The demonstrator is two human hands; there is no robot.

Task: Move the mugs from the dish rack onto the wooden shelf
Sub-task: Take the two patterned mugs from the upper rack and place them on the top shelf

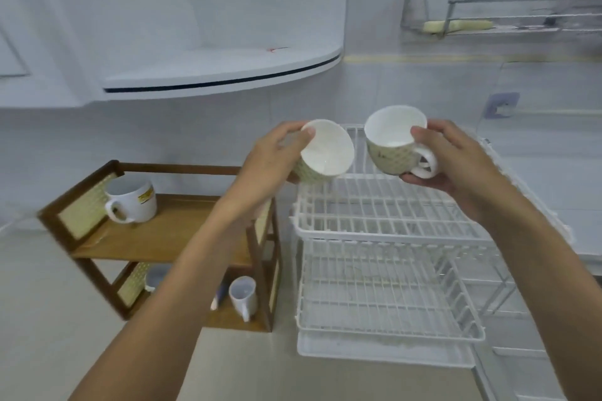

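My left hand (270,159) grips a green-patterned mug (325,153) tilted with its white inside facing me, held above the left edge of the white wire dish rack (384,221). In my right hand (456,163) is a second green-patterned mug (395,142), held by its white handle above the rack's top tier. No mugs stand on either rack tier. The wooden shelf (163,231) stands to the left of the rack. A large white mug (132,200) sits on its upper board, and a small white mug (243,296) sits on its lower board.
A curved white wall shelf (228,72) hangs above the wooden shelf. A metal wall rack (521,13) holding a pale object is at the upper right. Another mug (156,277) is partly hidden behind my left forearm on the lower board. The counter is beige.
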